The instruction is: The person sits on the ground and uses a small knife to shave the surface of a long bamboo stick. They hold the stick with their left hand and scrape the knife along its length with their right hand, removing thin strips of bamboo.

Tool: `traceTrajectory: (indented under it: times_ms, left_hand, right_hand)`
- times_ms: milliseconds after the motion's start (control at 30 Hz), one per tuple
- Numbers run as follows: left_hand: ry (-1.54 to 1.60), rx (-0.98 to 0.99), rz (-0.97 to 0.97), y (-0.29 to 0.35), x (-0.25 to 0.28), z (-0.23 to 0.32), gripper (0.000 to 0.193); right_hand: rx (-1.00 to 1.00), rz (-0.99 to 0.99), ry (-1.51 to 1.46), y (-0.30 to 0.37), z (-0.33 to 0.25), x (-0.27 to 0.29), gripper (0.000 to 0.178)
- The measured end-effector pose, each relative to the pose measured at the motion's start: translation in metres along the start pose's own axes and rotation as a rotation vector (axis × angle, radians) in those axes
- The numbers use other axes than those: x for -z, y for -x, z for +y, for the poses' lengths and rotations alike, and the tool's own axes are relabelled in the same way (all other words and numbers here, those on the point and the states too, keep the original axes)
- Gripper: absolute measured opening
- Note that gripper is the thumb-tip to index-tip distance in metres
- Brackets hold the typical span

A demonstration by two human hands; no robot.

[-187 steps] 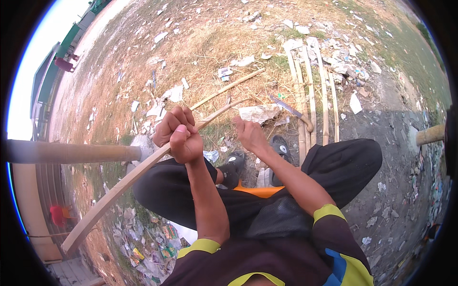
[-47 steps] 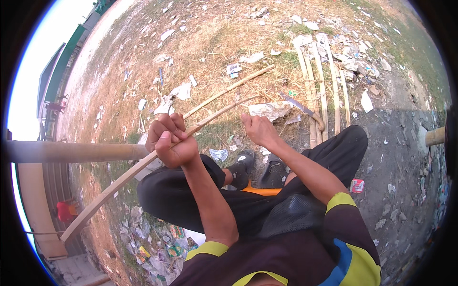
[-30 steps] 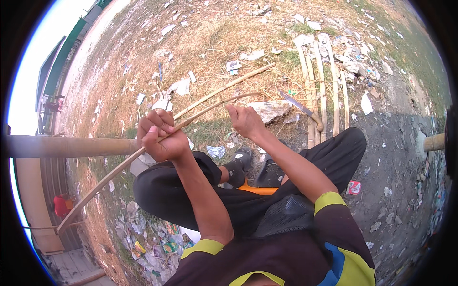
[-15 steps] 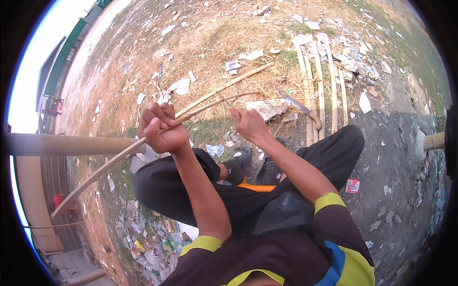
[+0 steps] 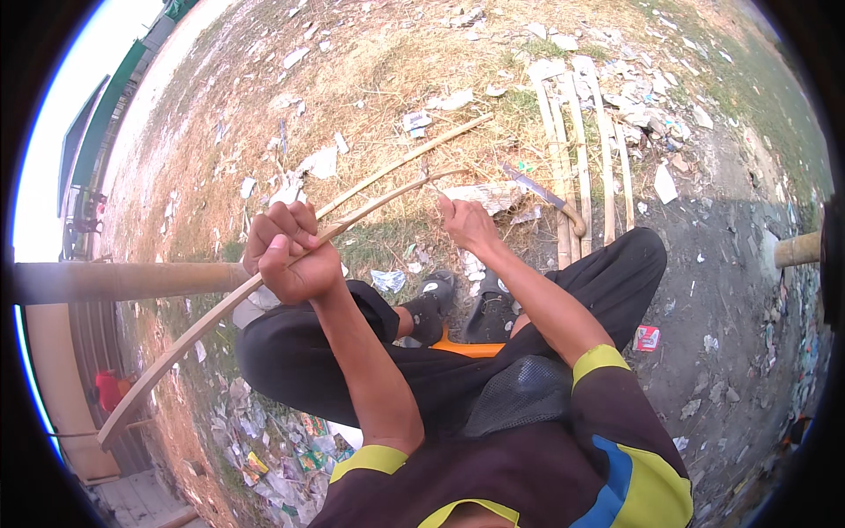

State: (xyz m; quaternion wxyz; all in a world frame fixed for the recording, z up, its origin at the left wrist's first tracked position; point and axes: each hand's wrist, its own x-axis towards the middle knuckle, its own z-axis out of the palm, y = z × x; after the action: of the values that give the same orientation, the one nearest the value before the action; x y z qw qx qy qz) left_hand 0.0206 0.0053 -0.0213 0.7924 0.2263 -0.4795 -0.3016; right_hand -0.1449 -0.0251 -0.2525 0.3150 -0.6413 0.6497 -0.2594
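My left hand [image 5: 295, 251] is closed around a long, thin bamboo strip [image 5: 189, 339]. The strip runs from the lower left, through my fist, to a curved tip at the upper right. Closed fingers of my right hand [image 5: 471, 227] grip a slim small knife [image 5: 431, 179], mostly hidden by the hand. Its narrow blade crosses the strip near the far tip. Beyond my left fist another bamboo strip [image 5: 414, 158] stretches away at a slant; its near end is hidden behind the hand.
Several split bamboo lengths [image 5: 578, 158] lie beyond my right knee, with a large knife [image 5: 550, 194] with a curved wooden handle beside them. A thick bamboo pole [image 5: 132, 282] is at left, another pole [image 5: 797, 251] at right. Litter and a red packet [image 5: 647, 338] are on the ground.
My right hand and the small knife have shifted slightly right and down, toward the strip's tip. The left hand keeps its grip on the strip, moving slightly left and down.
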Motion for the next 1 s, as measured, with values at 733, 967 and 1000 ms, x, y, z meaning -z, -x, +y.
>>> traceTrajectory:
  times_ms: [733, 967, 1000]
  left_hand:
    - [0.059, -0.021, 0.009, 0.023, -0.005, 0.007, 0.02]
    - [0.043, -0.054, -0.134, 0.022, -0.005, 0.008, 0.02]
    - [0.037, -0.037, -0.172, 0.023, -0.003, 0.009, 0.02]
  right_hand:
    - [-0.475, -0.122, 0.423, -0.003, 0.153, 0.017, 0.055]
    - [0.277, -0.077, -0.407, 0.044, -0.084, 0.08, 0.044]
    - [0.353, -0.083, -0.419, 0.061, -0.109, 0.087, 0.043]
